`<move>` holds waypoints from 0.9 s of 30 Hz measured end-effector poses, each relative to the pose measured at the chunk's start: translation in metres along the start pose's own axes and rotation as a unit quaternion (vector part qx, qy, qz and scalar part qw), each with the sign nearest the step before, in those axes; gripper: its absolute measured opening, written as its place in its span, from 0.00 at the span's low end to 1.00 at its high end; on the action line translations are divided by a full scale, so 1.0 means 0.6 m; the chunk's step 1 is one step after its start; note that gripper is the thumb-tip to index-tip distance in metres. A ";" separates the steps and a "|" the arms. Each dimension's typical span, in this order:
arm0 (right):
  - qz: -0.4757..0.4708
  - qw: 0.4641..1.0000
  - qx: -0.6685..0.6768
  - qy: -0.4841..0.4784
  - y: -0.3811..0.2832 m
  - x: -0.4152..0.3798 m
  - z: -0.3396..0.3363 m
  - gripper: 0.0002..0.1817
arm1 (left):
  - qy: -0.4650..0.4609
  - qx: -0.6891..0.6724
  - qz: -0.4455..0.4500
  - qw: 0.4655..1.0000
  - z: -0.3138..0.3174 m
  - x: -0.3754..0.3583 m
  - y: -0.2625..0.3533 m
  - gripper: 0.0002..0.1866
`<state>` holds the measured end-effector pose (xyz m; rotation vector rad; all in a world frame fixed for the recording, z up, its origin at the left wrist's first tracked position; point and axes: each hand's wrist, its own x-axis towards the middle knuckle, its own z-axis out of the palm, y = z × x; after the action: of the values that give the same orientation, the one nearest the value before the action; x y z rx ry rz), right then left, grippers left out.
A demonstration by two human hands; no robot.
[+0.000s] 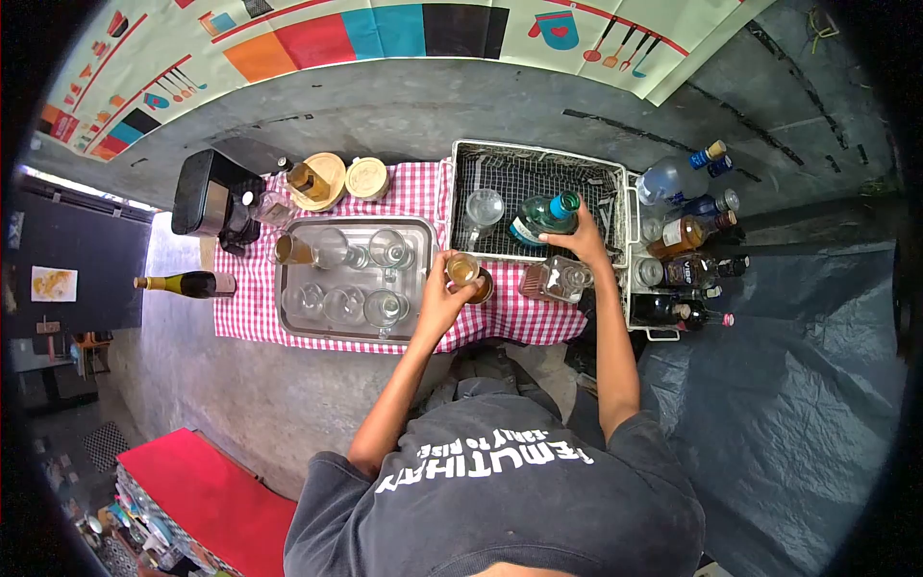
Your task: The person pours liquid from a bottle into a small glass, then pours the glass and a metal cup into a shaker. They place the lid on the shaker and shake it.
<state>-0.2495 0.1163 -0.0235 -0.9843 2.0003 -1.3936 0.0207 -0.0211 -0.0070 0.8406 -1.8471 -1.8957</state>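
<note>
My left hand (445, 293) is closed round a small glass (462, 268) with amber liquid in it, over the checkered cloth. My right hand (581, 240) grips a teal green bottle (532, 229), which leans inside the white wire basket (538, 152). A clear glass (484, 208) is in the same basket, left of the bottle. Just below the basket's front edge, a square clear bottle (562, 279) is on the cloth, near my right wrist. Left of my left hand is a metal tray (419, 231) with several glasses, one of them holding amber liquid (293, 251).
A white rack (632, 231) at the right holds several bottles. Behind the tray are two lidded containers (366, 179), a small bottle (306, 180) and a black appliance (212, 197). A dark green bottle (192, 284) lies at the left edge of the checkered cloth (423, 183).
</note>
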 end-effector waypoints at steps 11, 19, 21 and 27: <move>0.042 0.997 0.044 0.050 0.003 -0.070 -0.050 0.48 | -0.047 -0.060 0.018 0.997 -0.003 -0.011 -0.011 0.28; 0.025 0.860 0.140 0.490 -0.022 -0.262 0.029 0.20 | -0.113 -0.049 0.004 0.992 -0.018 -0.038 -0.003 0.29; -0.013 0.848 0.078 0.524 -0.013 -0.309 0.084 0.14 | -0.127 -0.068 0.030 0.989 -0.023 -0.040 -0.032 0.31; 0.060 0.923 0.049 0.376 -0.086 -0.357 0.280 0.15 | -0.197 -0.034 0.010 0.980 -0.040 -0.059 -0.023 0.31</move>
<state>0.0202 0.1789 -0.0327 -0.2669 2.4144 -1.9745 0.0647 -0.0159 -0.0143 0.4422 -1.9823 -2.2230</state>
